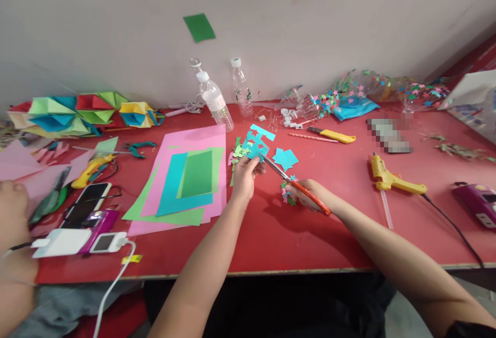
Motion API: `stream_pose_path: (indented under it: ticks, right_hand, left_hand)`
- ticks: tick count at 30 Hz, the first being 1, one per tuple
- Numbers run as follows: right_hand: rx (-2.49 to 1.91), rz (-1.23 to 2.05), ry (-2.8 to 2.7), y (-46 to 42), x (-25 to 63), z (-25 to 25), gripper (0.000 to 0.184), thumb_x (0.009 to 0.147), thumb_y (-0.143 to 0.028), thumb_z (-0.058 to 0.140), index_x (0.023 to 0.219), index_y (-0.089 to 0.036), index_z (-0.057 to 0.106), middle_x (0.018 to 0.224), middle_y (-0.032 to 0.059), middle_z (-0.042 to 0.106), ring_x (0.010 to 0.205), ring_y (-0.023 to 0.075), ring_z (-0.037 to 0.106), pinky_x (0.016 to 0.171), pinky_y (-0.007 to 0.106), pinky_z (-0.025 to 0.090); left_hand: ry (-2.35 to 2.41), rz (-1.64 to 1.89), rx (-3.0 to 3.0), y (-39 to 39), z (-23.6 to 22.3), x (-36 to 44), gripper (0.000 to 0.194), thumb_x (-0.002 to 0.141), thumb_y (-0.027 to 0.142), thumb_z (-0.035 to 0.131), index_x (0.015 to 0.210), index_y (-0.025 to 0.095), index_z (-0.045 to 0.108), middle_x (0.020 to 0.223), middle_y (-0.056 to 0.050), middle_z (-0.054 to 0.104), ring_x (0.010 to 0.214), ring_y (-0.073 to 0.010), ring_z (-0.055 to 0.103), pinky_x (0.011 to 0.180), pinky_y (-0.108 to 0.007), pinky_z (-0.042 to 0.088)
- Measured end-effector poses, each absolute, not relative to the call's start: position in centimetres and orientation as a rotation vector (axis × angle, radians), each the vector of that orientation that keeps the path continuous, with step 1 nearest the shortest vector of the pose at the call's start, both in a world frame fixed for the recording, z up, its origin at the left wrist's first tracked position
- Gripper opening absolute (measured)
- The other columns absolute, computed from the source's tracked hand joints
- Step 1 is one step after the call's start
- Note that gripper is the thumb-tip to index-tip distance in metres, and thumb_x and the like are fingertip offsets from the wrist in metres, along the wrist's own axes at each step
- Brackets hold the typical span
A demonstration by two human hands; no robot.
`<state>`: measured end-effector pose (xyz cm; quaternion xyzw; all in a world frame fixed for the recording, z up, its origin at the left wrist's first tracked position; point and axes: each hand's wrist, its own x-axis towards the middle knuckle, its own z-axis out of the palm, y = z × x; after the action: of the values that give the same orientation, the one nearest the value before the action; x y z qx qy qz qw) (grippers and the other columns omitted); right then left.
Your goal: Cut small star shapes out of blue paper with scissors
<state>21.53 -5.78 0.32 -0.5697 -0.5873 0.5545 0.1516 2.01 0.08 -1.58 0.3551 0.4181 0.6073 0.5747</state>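
My left hand (245, 177) pinches a piece of turquoise paper (254, 144) with star-shaped holes cut in it, held just above the red table (271, 234). My right hand (310, 196) grips orange-handled scissors (294, 185), whose blades reach up-left into the lower edge of the turquoise paper. Small coloured paper stars (287, 193) lie on the table under my right hand. A loose turquoise offcut (285, 158) sits just right of the blades.
A stack of pink, green and turquoise sheets (186, 183) lies left of my hands. Plastic bottles (215, 101) stand at the back. A yellow glue gun (391, 178) and yellow cutter (335, 135) lie right. Another person's hand (13, 203) rests far left near phones (85, 201).
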Motion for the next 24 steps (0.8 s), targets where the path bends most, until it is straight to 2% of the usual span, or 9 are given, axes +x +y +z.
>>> stream_pose_path:
  ticks: [6,12,18,24]
  right_hand:
    - [-1.627,1.611,-1.69,-5.9,21.5,0.9,0.057,0.08,-0.073,0.053,0.062,-0.019,0.049,0.042,-0.0069,0.037,0.031,0.0066,0.033,0.034,0.022,0.028]
    - [-1.616,1.589,-1.735,-5.9,21.5,1.4,0.056,0.078,-0.071,0.056,0.062,-0.018,0.049,0.052,-0.0036,0.046,0.036,0.0065,0.037,0.036,0.021,0.031]
    - [-1.651,1.593,-1.744,-5.9,21.6,1.5,0.054,0.081,-0.069,0.054,0.062,-0.019,0.047,0.049,-0.0051,0.041,0.035,0.0063,0.036,0.035,0.021,0.029]
    - [-1.646,1.605,-1.729,-5.8,21.6,1.4,0.052,0.08,-0.066,0.058,0.062,-0.019,0.047,0.05,-0.005,0.043,0.034,0.0061,0.035,0.034,0.02,0.029]
  left_hand:
    - [1.048,1.404,0.881,0.2,-1.5,1.5,0.02,0.067,0.032,0.072,0.068,0.016,0.061,0.054,0.002,0.063,0.045,-0.0085,0.056,0.049,-0.022,0.044]
    - [1.034,1.359,0.935,0.4,-1.2,0.9,0.018,0.067,0.032,0.072,0.068,0.016,0.063,0.053,0.002,0.063,0.044,-0.0083,0.055,0.048,-0.021,0.043]
    - [1.022,1.335,0.973,0.6,-1.1,0.5,0.018,0.067,0.031,0.072,0.068,0.016,0.063,0.053,0.002,0.064,0.043,-0.0076,0.054,0.047,-0.02,0.043]
    - [1.005,1.331,0.981,0.6,-1.3,0.4,0.016,0.069,0.03,0.071,0.068,0.016,0.063,0.054,0.002,0.064,0.043,-0.0077,0.054,0.047,-0.02,0.043]
